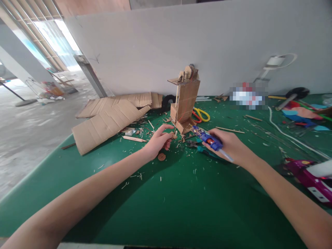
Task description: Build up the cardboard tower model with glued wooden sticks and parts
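My right hand (228, 145) is wrapped round a blue hot glue gun (207, 138), a glue stick jutting from its back end and its nozzle pointing toward the cardboard model. In my left hand (161, 140), thumb and fingers pinch a small brown cardboard piece (172, 135) just in front of that model. The upright cardboard model (187, 100) stands on the table, with a small motor-like part and thin wires at its top. Below my left hand lies a round cardboard disc (162, 157). Pliers with teal handles (201, 148) rest under the glue gun.
Cardboard sheets (109, 124) lie at the left on the green table (166, 207). Yellow-handled scissors (203, 114) are behind the model. Wood sticks, scraps and a white cable (282, 133) spread rightward, with a magenta device (308, 176) at the right edge. A grey wall (145, 52) closes the back.
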Tool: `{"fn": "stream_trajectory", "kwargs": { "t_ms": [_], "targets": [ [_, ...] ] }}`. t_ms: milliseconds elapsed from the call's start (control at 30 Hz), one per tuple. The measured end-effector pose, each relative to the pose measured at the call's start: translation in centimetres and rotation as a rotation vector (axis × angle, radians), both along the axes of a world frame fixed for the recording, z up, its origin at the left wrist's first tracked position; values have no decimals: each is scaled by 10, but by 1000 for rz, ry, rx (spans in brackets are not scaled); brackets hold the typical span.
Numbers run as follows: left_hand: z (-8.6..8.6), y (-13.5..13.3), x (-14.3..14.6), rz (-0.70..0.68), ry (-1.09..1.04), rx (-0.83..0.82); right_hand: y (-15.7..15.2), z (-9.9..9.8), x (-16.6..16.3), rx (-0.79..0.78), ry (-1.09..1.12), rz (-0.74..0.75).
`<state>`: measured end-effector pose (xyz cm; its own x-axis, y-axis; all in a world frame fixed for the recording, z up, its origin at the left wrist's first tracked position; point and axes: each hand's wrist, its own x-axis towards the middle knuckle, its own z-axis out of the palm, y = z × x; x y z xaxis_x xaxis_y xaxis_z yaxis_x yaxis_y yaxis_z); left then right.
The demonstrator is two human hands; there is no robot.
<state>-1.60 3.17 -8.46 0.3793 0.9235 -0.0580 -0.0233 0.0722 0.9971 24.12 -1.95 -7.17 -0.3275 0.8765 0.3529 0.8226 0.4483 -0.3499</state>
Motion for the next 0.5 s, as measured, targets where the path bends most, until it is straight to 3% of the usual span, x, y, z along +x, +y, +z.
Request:
{"fn": "stream_trajectory", "kwargs": {
  "t_ms": [233, 500],
  "targets": [
    [2, 5, -2, -18, -130, -112, 10, 9, 29, 80, -110, -554],
    [6, 7, -4, -46, -151, -169, 36, -20, 80, -50, -141, -655]
  ]
}}
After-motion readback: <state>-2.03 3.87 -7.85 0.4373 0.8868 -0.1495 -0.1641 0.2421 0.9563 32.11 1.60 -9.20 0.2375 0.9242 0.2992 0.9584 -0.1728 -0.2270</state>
